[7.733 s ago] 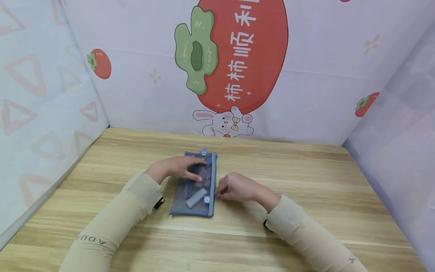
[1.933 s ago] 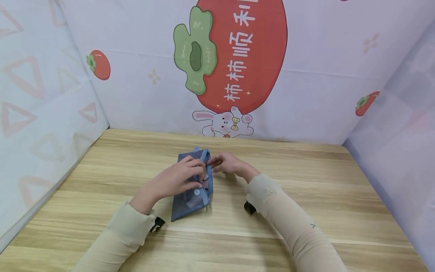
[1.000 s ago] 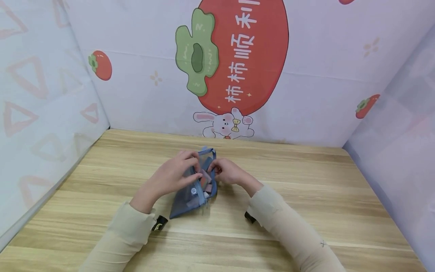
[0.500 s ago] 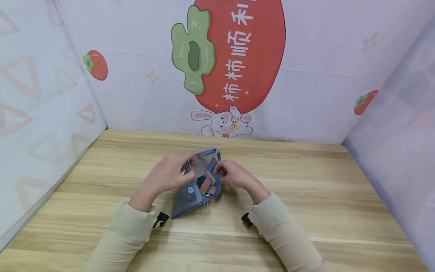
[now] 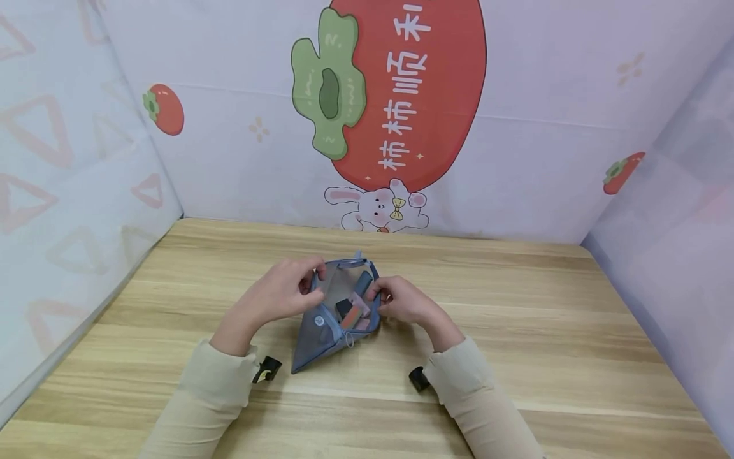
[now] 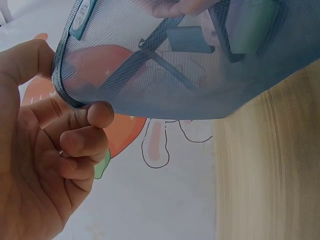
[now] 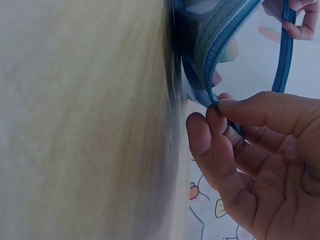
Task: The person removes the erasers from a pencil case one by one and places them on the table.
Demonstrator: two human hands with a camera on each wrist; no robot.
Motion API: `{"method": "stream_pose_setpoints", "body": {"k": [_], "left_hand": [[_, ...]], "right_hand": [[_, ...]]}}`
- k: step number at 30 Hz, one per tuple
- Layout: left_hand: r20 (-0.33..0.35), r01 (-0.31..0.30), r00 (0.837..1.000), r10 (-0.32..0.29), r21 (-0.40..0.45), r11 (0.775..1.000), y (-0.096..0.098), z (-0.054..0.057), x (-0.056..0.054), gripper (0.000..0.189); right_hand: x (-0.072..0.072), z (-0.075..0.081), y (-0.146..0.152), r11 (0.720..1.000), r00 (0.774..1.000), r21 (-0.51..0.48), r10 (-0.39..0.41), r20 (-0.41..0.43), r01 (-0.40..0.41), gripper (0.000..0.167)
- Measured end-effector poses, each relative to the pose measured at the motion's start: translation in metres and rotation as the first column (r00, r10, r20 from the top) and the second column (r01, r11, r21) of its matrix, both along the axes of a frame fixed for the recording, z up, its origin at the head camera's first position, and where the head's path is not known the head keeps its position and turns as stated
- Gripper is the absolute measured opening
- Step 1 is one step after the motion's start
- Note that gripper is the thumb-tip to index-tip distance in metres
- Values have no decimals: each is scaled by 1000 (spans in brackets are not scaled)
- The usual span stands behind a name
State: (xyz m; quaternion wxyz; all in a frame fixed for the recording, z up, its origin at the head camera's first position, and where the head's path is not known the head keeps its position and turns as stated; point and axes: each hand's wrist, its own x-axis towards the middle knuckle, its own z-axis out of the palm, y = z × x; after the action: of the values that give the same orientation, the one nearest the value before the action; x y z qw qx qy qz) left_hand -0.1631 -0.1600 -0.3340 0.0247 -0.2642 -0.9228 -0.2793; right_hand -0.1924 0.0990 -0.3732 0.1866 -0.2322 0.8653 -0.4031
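Observation:
A blue mesh zipper pouch point(image 5: 312, 338) stands tilted on the table with its mouth spread wide. My left hand point(image 5: 281, 290) pinches the left edge of the mouth between thumb and fingers. On the opposite side, my right hand point(image 5: 404, 303) pinches the zipper edge point(image 7: 232, 25), thumb against fingertips. Inside the pouch lie several small pieces: an orange and green block point(image 5: 351, 317), a purple piece point(image 5: 360, 305), a dark piece point(image 5: 343, 308) and a blue bar point(image 5: 364, 282). Through the mesh in the left wrist view, the pieces look blurred.
The wood-grain table point(image 5: 516, 299) reaches back to a white printed backdrop point(image 5: 229, 166). Light patterned side walls point(image 5: 63, 210) rise to the left and right. A zipper pull point(image 5: 349, 341) hangs at the pouch's near corner.
Lying flat and zipped at first, the pouch is now unzipped and raised. Over the last second my hands have drawn its edges apart, the right hand shifting right, and the contents have come into view.

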Motion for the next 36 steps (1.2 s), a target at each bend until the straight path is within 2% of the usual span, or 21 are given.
{"method": "stream_pose_setpoints", "body": {"k": [11, 16, 25, 29, 36], "left_hand": [[5, 40, 999, -40, 54, 998, 1, 3, -1, 17], [13, 52, 998, -54, 72, 996, 2, 1, 0, 16], [22, 42, 999, -44, 67, 997, 4, 0, 2, 14], [26, 40, 999, -42, 61, 997, 5, -1, 2, 14], [43, 54, 997, -57, 74, 996, 6, -1, 2, 13]], "right_hand": [[1, 5, 0, 1000, 1000, 1, -14, 0, 14, 23], [1, 9, 0, 999, 999, 21, -35, -28, 36, 21], [4, 16, -1, 999, 997, 12, -39, -69, 40, 17], [5, 15, -3, 1000, 994, 3, -1, -108, 1, 17], [8, 14, -9, 988, 971, -36, 139, -193, -149, 19]]}}
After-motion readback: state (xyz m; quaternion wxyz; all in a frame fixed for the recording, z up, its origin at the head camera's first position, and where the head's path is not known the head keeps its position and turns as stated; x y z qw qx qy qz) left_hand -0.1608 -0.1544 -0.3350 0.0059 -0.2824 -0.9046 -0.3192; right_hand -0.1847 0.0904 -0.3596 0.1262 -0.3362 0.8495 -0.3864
